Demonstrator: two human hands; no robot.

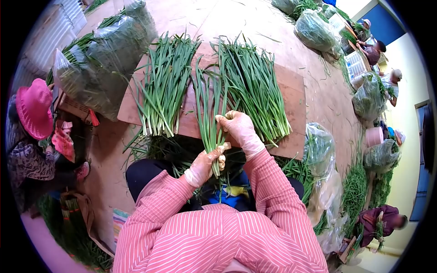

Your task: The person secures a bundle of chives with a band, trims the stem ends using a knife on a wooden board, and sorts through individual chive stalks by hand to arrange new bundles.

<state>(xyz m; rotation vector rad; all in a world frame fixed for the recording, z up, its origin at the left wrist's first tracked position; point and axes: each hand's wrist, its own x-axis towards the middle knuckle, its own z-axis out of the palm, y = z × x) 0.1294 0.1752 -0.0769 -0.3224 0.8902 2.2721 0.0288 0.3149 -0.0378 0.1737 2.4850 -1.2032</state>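
My left hand [207,164], in a thin pale glove, is closed around the lower stalks of a small bunch of garlic chives [209,107], whose leaves point away from me over the board. My right hand [239,129], gloved as well, has its fingers pinched at the right side of that bunch, higher up. Just what sits between its fingertips is partly hidden. On the wooden board [291,91], one pile of garlic chives [166,84] lies to the left and a larger pile [255,86] to the right, cut ends toward me.
Plastic bags of greens stand at the left [98,63] and close on my right [321,154]. Loose green trimmings [159,152] lie under the board's near edge. A person in a pink hat [34,109] sits at the left. Several co-workers are along the right wall.
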